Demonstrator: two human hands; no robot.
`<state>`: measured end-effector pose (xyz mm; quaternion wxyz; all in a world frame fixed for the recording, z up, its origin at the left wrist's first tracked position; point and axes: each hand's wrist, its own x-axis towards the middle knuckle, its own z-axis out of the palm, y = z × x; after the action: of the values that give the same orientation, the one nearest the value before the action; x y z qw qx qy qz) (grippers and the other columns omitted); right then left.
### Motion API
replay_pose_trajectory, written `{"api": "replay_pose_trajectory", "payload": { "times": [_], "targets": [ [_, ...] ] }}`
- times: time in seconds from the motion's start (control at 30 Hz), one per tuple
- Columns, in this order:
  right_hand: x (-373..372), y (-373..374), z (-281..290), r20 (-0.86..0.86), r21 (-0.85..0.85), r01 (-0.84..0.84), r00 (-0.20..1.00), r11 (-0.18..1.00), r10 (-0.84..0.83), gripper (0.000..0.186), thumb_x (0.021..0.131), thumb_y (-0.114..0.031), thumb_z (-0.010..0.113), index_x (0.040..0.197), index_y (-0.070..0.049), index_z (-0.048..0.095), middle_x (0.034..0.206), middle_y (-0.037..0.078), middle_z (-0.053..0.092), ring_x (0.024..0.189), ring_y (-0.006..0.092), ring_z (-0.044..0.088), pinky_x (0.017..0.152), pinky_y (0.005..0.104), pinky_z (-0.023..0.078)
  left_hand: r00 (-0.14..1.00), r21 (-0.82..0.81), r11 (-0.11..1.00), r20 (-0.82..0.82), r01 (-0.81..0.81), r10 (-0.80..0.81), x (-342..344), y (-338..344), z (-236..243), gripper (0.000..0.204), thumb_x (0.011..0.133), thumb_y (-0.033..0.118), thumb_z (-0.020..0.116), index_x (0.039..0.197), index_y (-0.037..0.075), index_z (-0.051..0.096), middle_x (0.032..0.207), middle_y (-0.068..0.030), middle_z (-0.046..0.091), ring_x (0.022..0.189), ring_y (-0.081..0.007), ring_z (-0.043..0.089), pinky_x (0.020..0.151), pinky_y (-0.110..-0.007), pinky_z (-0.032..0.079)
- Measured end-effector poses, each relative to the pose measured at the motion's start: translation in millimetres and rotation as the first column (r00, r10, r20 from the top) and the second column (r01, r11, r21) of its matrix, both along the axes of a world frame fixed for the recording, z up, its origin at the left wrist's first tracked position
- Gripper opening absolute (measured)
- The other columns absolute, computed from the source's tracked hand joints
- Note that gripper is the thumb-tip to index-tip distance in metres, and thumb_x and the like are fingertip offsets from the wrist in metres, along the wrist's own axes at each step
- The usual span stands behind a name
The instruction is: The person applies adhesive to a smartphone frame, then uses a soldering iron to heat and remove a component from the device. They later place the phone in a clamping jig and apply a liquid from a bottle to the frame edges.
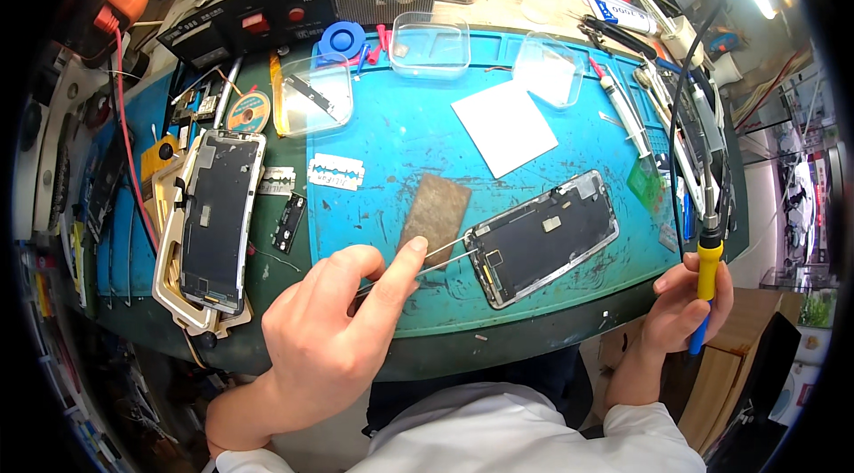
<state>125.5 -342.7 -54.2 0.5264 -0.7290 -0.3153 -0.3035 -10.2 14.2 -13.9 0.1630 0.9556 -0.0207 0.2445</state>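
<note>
Brown plate (436, 206) under tweezers (445, 263), perhaps touching; white square (504, 129), trays (431, 71) beyond

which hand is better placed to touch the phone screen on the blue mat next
Probably the left hand: its tweezers reach the left edge of the screen. The right hand is farther off, its yellow-and-blue tool not aimed there.

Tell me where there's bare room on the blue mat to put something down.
The widest bare patch of mat lies between the right-hand razor blade and the white square, beyond the brown plate. A narrower strip lies below the phone screen on the mat. It's crowded along the right edge, around the syringe.
</note>
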Motion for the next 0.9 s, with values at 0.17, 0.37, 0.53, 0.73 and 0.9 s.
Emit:
{"api": "replay_pose_trajectory", "payload": {
  "times": [0.17,0.37,0.53,0.73,0.9],
  "targets": [
    [0.3,3.2,0.6,0.006,-0.019,0.012,1.000,1.000,-0.012,0.061,0.112,-0.046,0.051,0.151,0.001,0.049,0.120,0.027,0.069,0.067,0.0162,0.063,0.073,0.0280,0.052,0.998,-0.063,0.998,-0.064,0.005,-0.010,-0.7,-2.9,8.1,0.048,0.077,-0.004,0.085,0.124,0.006,0.078,0.092,-0.0069,0.057,0.066,-0.0173,0.058,0.054,-0.031,0.047],
    [-0.1,2.6,1.4,0.022,-0.041,0.014,1.000,0.999,-0.013,0.060,0.112,-0.046,0.052,0.150,0.001,0.050,0.120,0.027,0.070,0.067,0.0161,0.063,0.072,0.0273,0.052,1.000,0.004,1.000,0.002,-0.001,0.001,0.9,0.1,-0.8,0.046,0.076,0.009,0.083,0.122,0.010,0.079,0.091,-0.0007,0.058,0.067,-0.0122,0.058,0.049,-0.027,0.041],
    [-0.7,2.3,1.0,0.015,-0.038,0.008,1.000,0.999,-0.008,0.060,0.112,-0.046,0.052,0.150,0.000,0.050,0.119,0.027,0.070,0.068,0.0160,0.063,0.071,0.0270,0.052,1.000,0.009,1.000,-0.007,0.001,-0.001,1.3,0.2,0.2,0.046,0.076,0.009,0.083,0.122,0.011,0.079,0.090,-0.0008,0.058,0.066,-0.0124,0.058,0.049,-0.027,0.041],
    [-2.0,4.6,1.2,0.008,-0.033,0.010,1.000,0.999,-0.009,0.059,0.112,-0.047,0.052,0.149,-0.001,0.049,0.117,0.026,0.070,0.068,0.0158,0.063,0.073,0.0291,0.052,1.000,0.008,1.000,-0.016,-0.002,0.002,2.3,-1.0,1.8,0.046,0.076,0.009,0.084,0.121,0.010,0.079,0.090,-0.0012,0.058,0.066,-0.0132,0.058,0.049,-0.027,0.042],
    [-5.2,6.6,4.1,-0.031,-0.036,0.008,0.999,0.999,-0.009,0.057,0.111,-0.049,0.052,0.146,-0.005,0.049,0.113,0.024,0.069,0.067,0.0156,0.065,0.077,0.0326,0.052,1.000,0.012,1.000,-0.031,0.001,-0.001,4.6,-2.3,5.0,0.044,0.077,0.005,0.083,0.120,0.008,0.079,0.090,-0.0019,0.059,0.066,-0.0145,0.059,0.050,-0.028,0.044]
  ]
}}
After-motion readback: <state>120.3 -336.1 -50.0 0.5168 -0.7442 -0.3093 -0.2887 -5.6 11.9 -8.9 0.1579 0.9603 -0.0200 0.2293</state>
